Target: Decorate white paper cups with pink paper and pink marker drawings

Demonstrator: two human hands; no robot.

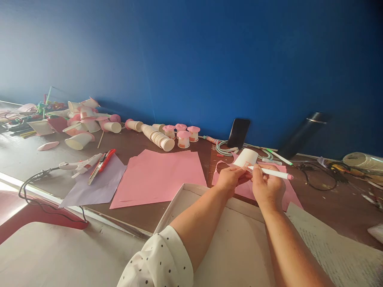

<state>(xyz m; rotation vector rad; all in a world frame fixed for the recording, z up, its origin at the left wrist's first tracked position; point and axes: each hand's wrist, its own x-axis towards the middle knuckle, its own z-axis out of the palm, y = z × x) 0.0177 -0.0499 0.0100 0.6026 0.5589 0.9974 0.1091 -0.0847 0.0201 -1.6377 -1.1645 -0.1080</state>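
Over pink paper, hands nearly meet holding cup, marker; tip contact unclear.

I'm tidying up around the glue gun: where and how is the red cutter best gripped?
Probably by the red far end of the cutter, coming from above right: it slants across the purple paper, silvery end toward the camera, with the glue gun close on its left.

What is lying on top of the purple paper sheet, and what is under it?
A red cutter lies on the purple sheet, and a white glue gun partly overlaps it. The sheet covers what is directly beneath, so that cannot be seen.
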